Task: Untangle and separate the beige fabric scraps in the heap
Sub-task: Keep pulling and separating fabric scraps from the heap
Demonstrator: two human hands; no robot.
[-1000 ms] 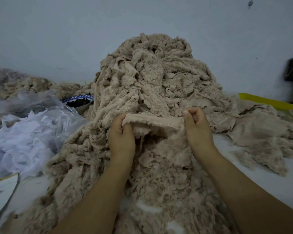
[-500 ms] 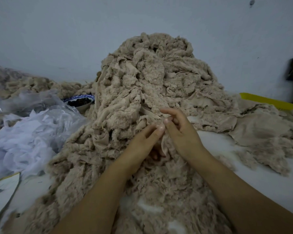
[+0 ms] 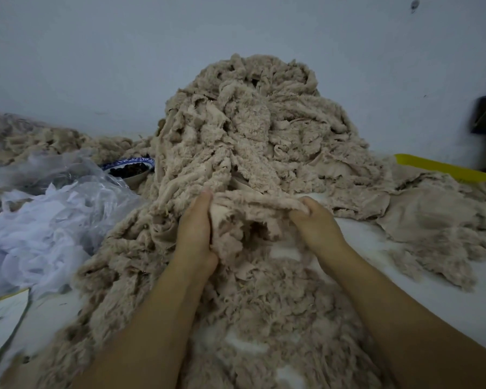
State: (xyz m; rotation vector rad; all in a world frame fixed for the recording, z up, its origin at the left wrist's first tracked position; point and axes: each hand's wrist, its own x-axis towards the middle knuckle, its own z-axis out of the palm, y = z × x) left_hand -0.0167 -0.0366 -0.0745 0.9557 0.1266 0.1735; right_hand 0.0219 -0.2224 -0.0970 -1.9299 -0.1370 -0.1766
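**Fuzzy beige strip (image 3: 253, 202) stretched between two hands**

Gripped at one end by the left hand (image 3: 194, 228), fingers wrapped round the cloth, and pinched at the other by the right hand (image 3: 314, 226), fingertips closed tight on the edge. Stretched crosswise, long axis running left to right, dipping slightly toward the right grip, with frayed fleece hanging below into the pile.

Directly behind and above the grip, the heap (image 3: 250, 122) of tangled beige scraps: tall, roughly conical, shaggy and looped, spilling forward under both forearms. Right of the grip, flatter, smoother beige pieces (image 3: 432, 214) spread over a white tabletop (image 3: 432, 290), reaching a yellow edge (image 3: 443, 169) farther back. Left of the grip, crumpled white gauzy fabric (image 3: 40, 228) in clear plastic, and behind it a blue-and-white bowl (image 3: 129, 168) of dark contents, tucked against the heap's foot. Beyond everything, a plain, pale grey-blue wall (image 3: 96, 51).
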